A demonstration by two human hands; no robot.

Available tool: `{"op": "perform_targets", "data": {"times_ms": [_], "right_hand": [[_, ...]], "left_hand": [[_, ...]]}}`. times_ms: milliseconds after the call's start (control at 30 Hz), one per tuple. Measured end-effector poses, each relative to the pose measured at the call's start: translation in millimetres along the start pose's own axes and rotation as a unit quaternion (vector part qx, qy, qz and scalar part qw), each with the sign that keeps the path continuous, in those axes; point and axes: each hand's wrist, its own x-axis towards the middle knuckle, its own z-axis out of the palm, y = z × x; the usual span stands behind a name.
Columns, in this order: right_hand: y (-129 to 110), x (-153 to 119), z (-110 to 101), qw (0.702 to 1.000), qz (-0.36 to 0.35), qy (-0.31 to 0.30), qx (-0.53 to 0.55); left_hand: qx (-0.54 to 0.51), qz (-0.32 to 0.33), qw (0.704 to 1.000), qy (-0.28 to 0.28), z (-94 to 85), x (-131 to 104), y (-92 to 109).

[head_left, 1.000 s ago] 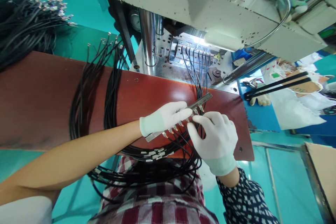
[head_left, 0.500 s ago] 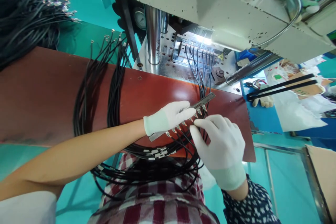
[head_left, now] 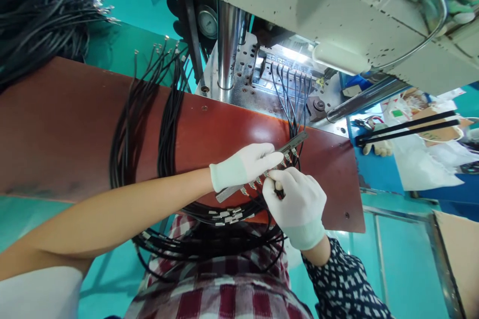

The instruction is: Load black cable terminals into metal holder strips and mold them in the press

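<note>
My left hand, in a white glove, is closed around a flat grey metal bar that lies slantwise above the red-brown board. Several small metal connectors with black cables stick out along the bar's near edge. Just below the bar, my right hand, gloved too, pinches at the middle of this row. Its fingertips hide whatever is between them. A coil of black cables with silvery ends rests over the lap and the board's front edge.
A press with steel posts stands behind the board. Several black cables run into its lit metal mould. Two cable bundles lie to the left, a larger cable pile beyond. Tweezer-like black bars lie at right.
My right hand has moved left and slightly up, its fingertips now at the connectors on the bar. The left hand keeps its hold. The whole view has shifted slightly.
</note>
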Motion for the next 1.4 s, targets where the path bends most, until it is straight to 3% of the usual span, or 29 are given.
{"op": "perform_targets", "data": {"times_ms": [167, 433, 633, 933, 1200, 1400], "right_hand": [[1.5, -0.6, 2.3, 1.000, -0.013, 0.011, -0.008], [-4.2, -2.0, -15.1, 0.999, -0.042, -0.028, 0.004], [-9.1, -0.4, -1.0, 0.999, -0.036, -0.005, 0.001], [-13.3, -7.0, -15.2, 0.998, -0.047, -0.039, 0.019], [-19.8, -13.7, -4.0, 0.995, -0.072, -0.062, 0.041], [-29.6, -14.5, 6.0, 0.997, -0.070, -0.016, 0.041]], "left_hand": [[0.018, 0.004, 1.000, 0.012, 0.7, -0.4, 1.7], [-0.011, -0.019, 1.000, -0.001, 0.5, -0.9, 0.9], [0.019, 0.008, 1.000, 0.023, 0.7, -1.4, 4.0], [-0.009, 0.032, 0.999, 0.023, 3.0, 0.0, -5.1], [-0.035, 0.018, 0.999, 0.034, 4.5, 0.1, -7.9], [-0.037, -0.002, 0.999, 0.039, 5.5, -1.2, -3.9]]}}
